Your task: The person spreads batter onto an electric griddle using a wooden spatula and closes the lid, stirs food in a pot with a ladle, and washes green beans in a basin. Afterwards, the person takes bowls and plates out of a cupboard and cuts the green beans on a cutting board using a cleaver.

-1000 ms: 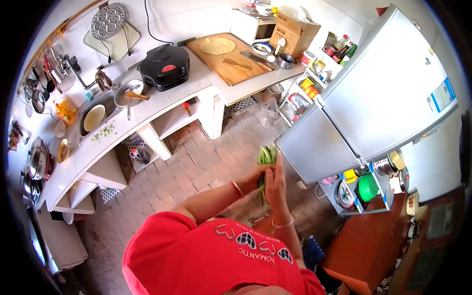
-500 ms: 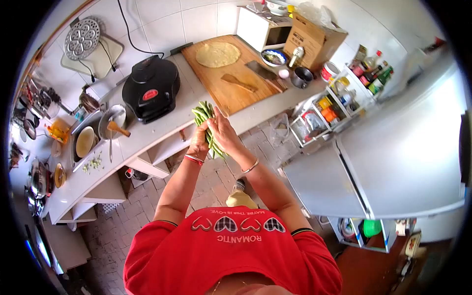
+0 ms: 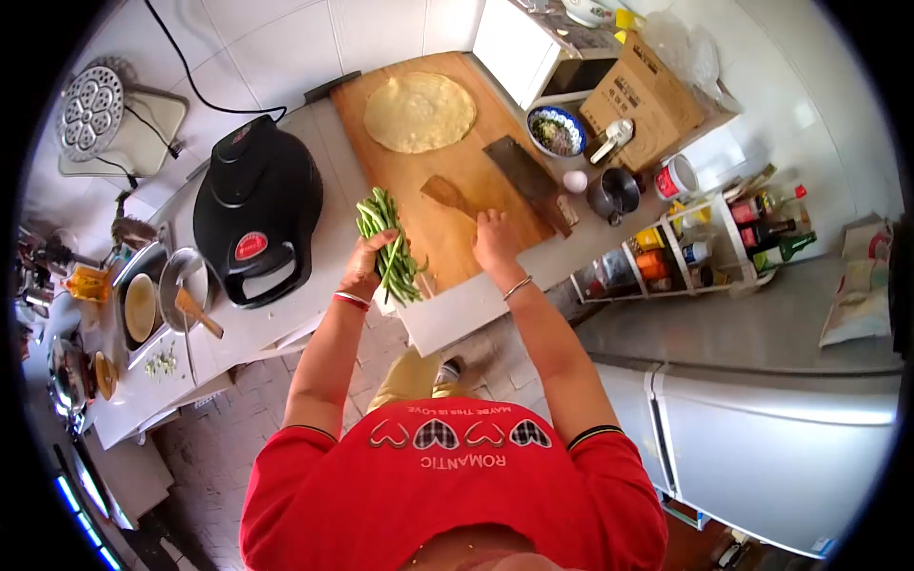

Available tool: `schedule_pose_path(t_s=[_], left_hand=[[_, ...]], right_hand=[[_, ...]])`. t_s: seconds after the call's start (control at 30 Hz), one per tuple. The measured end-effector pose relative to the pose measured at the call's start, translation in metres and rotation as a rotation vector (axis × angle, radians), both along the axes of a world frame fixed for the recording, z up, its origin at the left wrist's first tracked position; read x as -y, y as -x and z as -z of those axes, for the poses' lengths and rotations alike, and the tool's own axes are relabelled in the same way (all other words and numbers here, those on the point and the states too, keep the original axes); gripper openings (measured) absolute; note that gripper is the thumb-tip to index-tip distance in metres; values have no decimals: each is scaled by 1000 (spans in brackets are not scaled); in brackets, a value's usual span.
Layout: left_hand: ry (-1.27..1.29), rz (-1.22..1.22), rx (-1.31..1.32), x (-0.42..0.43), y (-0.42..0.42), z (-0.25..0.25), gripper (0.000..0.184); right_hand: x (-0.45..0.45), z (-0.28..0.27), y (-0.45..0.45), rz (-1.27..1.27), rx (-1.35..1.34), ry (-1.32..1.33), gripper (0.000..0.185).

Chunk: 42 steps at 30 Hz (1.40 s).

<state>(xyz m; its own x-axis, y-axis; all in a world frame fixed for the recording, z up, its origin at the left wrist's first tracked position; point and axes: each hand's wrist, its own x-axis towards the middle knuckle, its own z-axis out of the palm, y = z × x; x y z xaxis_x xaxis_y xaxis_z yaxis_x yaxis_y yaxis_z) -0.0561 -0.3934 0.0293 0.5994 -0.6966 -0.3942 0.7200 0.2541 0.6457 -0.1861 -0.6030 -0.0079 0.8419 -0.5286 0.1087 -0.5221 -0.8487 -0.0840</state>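
Observation:
My left hand [image 3: 366, 259] is closed round a bunch of long green beans [image 3: 391, 249], held upright at the left front edge of the wooden board [image 3: 386, 162]. At the board's right front, my right hand [image 3: 494, 244] has its fingers curled round the handle end of a wooden spatula [image 3: 446, 196]; the handle is mostly hidden under the fingers. A cleaver [image 3: 522, 173] lies flat to the right of the spatula, its handle pointing towards me. Behind them, a round flatbread [image 3: 420, 112] lies on the board.
A black electric griddle [image 3: 262, 205] stands left of the board. To the right are a bowl [image 3: 557, 130], an egg [image 3: 574, 181], a dark metal cup [image 3: 613, 194] and a cardboard box [image 3: 643, 103]. A bottle rack [image 3: 681, 249] and the fridge [image 3: 771, 447] stand further right.
My hands have separated. The left has kept the green beans and moved to the board's edge; the right has let go of them and reached forward to the spatula handle. The view has shifted closer.

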Motion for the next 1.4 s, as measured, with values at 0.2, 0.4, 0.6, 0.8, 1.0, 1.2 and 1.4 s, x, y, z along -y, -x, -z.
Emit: schedule_pose_path(t_s=[0.2, 0.4, 0.6, 0.8, 1.0, 1.2, 1.4], left_hand=[[-160, 289, 108, 18, -51, 16, 24], [-416, 532, 672, 57, -63, 14, 35], [-609, 562, 1675, 122, -13, 48, 38], [-668, 555, 1913, 128, 25, 55, 72], [-819, 621, 1856, 118, 34, 34, 97], [-849, 514, 1780, 81, 56, 50, 95], [-961, 360, 1842, 49, 74, 83, 81]], right_hand=[[30, 25, -24, -58, -72, -141, 16], [70, -8, 5, 113, 165, -527, 28], [162, -12, -30, 171, 322, -585, 29], [200, -23, -117, 335, 47, -566, 33], [239, 18, -176, 284, -89, -298, 32], [238, 26, -175, 120, 65, -261, 32], [183, 7, -39, -16, 492, -454, 18]])
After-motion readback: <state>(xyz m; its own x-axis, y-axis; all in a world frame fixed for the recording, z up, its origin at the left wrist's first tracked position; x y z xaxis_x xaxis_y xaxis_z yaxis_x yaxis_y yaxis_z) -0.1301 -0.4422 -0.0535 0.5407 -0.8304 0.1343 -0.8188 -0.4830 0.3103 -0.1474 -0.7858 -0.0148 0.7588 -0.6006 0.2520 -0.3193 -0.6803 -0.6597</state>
